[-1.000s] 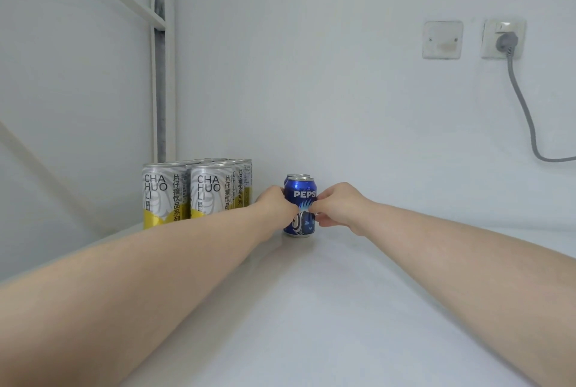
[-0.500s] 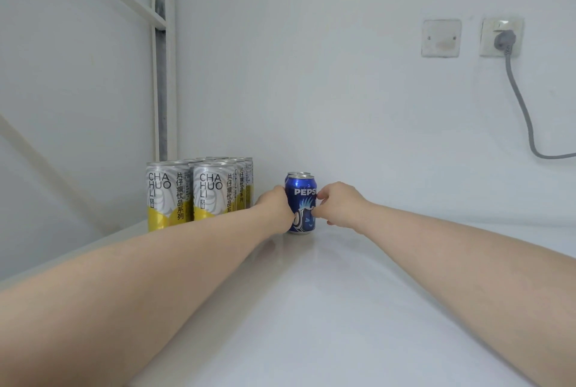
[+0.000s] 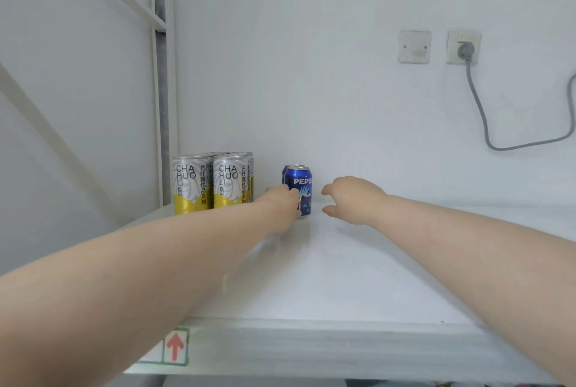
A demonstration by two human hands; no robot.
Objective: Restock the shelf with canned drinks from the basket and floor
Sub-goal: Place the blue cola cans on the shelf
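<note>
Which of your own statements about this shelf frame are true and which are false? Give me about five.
1. The right hand holds the blue Pepsi can. False: it is apart from the can and holds nothing.
2. The silver-and-yellow cans stand left of the Pepsi can. True.
3. The Pepsi can lies on its side. False: it stands upright.
4. A grey plug sits in the wall socket. True.
5. The left hand is against the Pepsi can. True.

- A white shelf (image 3: 343,277) was seen.
- Silver-and-yellow cans (image 3: 213,184) were clustered upright on it.
- Two blue Pepsi cans (image 3: 301,182) were stood just right of that cluster, one behind the other.
</note>
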